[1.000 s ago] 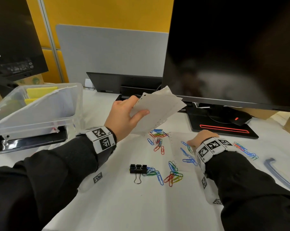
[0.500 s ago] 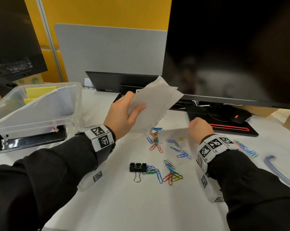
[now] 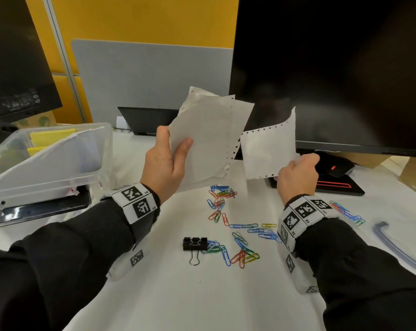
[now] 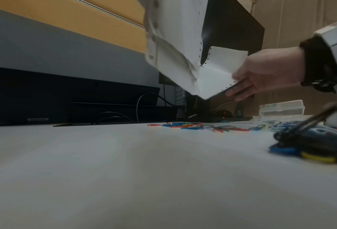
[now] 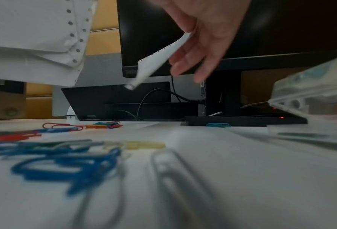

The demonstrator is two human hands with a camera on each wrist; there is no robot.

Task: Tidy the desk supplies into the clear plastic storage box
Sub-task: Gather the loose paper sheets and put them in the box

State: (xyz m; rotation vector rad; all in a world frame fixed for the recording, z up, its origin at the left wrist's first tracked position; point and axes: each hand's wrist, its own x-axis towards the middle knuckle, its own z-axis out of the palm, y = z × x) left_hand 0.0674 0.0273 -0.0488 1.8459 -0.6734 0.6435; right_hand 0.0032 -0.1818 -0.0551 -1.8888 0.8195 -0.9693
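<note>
My left hand (image 3: pixel 169 161) holds a small stack of white perforated sheets (image 3: pixel 209 137) upright above the desk, thumb on the front. To its right my right hand (image 3: pixel 297 174) pinches one more perforated sheet (image 3: pixel 267 149) by its lower right corner, lifted off the desk; the right wrist view shows that sheet (image 5: pixel 159 60) between thumb and fingers. Below both hands several coloured paper clips (image 3: pixel 240 232) and a black binder clip (image 3: pixel 195 244) lie scattered on the white desk. The clear plastic storage box (image 3: pixel 46 173) stands at the left, with yellow notes (image 3: pixel 50 137) and a white sheet inside.
A large dark monitor (image 3: pixel 333 68) on a black base (image 3: pixel 333 187) fills the back right. A laptop (image 3: pixel 147 120) stands behind the sheets. More clips (image 3: pixel 345 211) and a clear box lid (image 3: pixel 398 247) lie at the right. A second screen (image 3: pixel 15 56) is at the far left.
My right hand has picked a sheet off the desk and raised it beside the stack. My left hand has lifted its stack a little higher. The clips under that sheet now lie uncovered.
</note>
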